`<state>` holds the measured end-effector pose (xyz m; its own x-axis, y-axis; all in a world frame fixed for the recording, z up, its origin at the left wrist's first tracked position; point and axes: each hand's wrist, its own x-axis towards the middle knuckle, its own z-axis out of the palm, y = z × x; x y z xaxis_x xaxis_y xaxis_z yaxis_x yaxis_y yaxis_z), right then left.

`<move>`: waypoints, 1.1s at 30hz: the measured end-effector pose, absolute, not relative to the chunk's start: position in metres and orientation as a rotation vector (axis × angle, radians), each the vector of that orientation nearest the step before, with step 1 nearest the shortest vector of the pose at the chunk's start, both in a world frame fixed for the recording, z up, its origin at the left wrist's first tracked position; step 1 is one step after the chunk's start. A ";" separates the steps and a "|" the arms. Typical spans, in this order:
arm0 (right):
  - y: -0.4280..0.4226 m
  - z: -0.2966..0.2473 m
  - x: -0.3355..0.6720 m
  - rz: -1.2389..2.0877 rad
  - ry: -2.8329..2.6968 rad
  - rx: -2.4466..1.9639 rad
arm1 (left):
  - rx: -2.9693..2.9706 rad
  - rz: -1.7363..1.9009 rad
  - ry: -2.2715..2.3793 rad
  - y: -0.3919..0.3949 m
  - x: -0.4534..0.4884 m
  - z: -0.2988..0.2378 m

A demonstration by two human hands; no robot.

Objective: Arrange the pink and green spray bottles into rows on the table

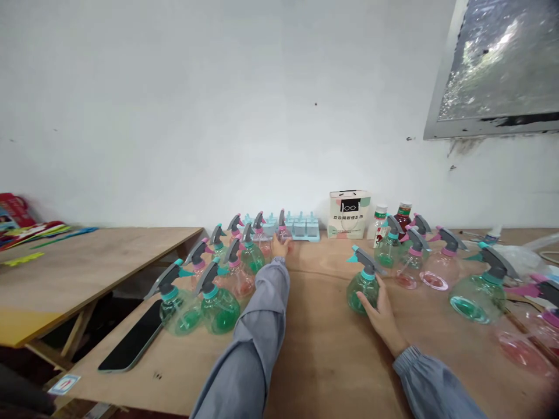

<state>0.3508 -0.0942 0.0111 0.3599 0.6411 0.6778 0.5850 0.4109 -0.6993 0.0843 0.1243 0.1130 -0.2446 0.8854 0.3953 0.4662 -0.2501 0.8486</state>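
Note:
My left hand (279, 247) reaches far across the wooden table (323, 349) and closes on a pink spray bottle (283, 228) at the back of the left group. My right hand (379, 308) wraps around the round body of a green spray bottle (363, 285) with a grey trigger, standing alone near the middle. To the left, several green and pink spray bottles (218, 302) stand in rows. On the right stand several more spray bottles (478, 291).
A black phone (133, 343) lies at the table's left front edge. Light blue trays (301, 227), a small paper bag (349, 214) and two drink bottles (393, 218) line the back wall. A second wooden table (78, 267) stands left, across a gap.

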 end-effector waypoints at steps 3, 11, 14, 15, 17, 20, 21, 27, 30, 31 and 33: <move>-0.093 0.010 0.346 0.064 -1.310 -1.253 | 1.535 1.582 1.581 0.109 0.088 0.117; -0.103 0.004 0.313 0.134 -1.385 -1.219 | 1.794 1.565 1.025 -0.023 0.147 0.087; -0.109 -0.005 0.292 0.185 -1.520 -1.153 | 1.743 1.490 0.809 -0.063 0.165 0.087; -0.111 -0.007 0.284 0.208 -1.567 -1.127 | 1.687 1.491 0.823 -0.070 0.167 0.090; -0.116 -0.008 0.273 0.266 -1.666 -1.087 | 1.557 1.498 0.892 -0.076 0.163 0.095; -0.119 0.003 0.277 0.292 -1.738 -1.077 | 1.368 1.500 0.896 -0.070 0.144 0.101; -0.118 0.009 0.286 0.249 -1.688 -1.093 | 1.315 1.508 0.882 -0.066 0.137 0.102; -0.089 0.036 0.398 -0.415 -0.895 -1.276 | 1.174 1.533 0.794 -0.047 0.101 0.104; -0.071 0.030 0.440 -0.444 -0.752 -1.395 | 1.130 1.432 0.636 -0.044 0.095 0.100; -0.066 0.026 0.447 -0.430 -0.716 -1.435 | 1.119 1.402 0.614 -0.044 0.095 0.098; -0.057 0.020 0.452 -0.410 -0.674 -1.498 | 1.097 1.374 0.631 -0.044 0.096 0.094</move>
